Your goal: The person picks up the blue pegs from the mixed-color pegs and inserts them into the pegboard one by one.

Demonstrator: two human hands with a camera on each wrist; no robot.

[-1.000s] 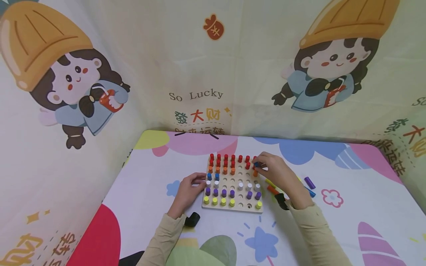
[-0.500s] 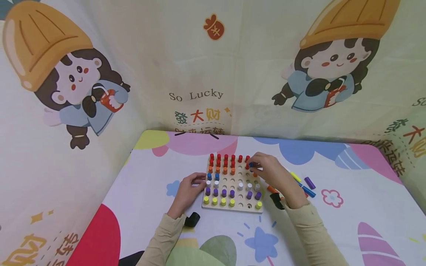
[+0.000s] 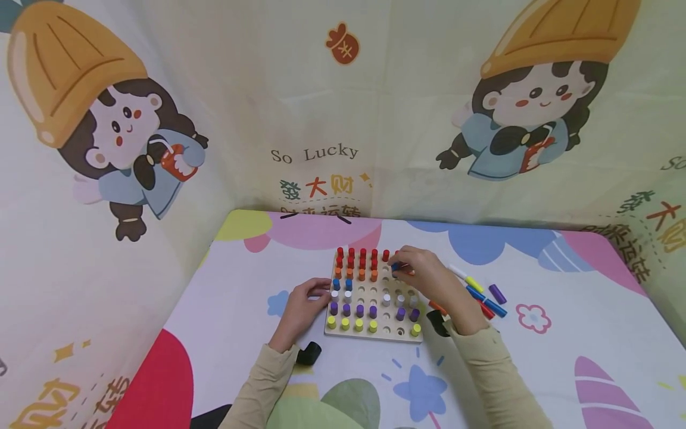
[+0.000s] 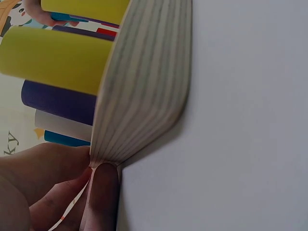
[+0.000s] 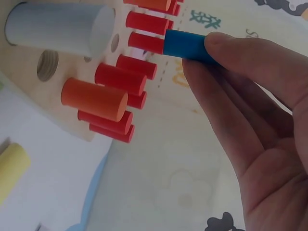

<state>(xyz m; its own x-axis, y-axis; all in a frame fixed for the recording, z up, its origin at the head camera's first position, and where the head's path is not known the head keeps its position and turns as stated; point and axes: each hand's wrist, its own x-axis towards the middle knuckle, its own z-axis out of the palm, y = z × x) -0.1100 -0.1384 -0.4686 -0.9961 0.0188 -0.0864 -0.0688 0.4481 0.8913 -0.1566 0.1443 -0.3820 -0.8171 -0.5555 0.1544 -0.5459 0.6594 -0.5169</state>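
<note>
A wooden pegboard [image 3: 370, 337] with rows of coloured pegs lies on the table. My left hand [image 3: 302, 310] holds its left edge, thumb and fingers against the wood, as the left wrist view shows the board edge [image 4: 144, 86] up close. My right hand [image 3: 426, 274] is above the board's back right part. Its thumb and fingers pinch a blue peg [image 5: 185, 45], whose free end points toward the board, apart from the holes. Standing nearby are red pegs [image 5: 120, 77] and an orange peg [image 5: 94, 98]. The right hand hides part of the back right rows in the head view.
Right of the board lie loose pegs: a purple peg [image 3: 497, 293], blue pegs [image 3: 485, 300], a yellow peg [image 3: 474, 284] and red ones partly behind the right forearm. Patterned cloth walls [image 3: 407, 119] rise behind and left of the table.
My right hand has moved left over the board with the blue peg, from the right edge inward. More loose pegs show beside the forearm. The left hand stays at the board's edge.
</note>
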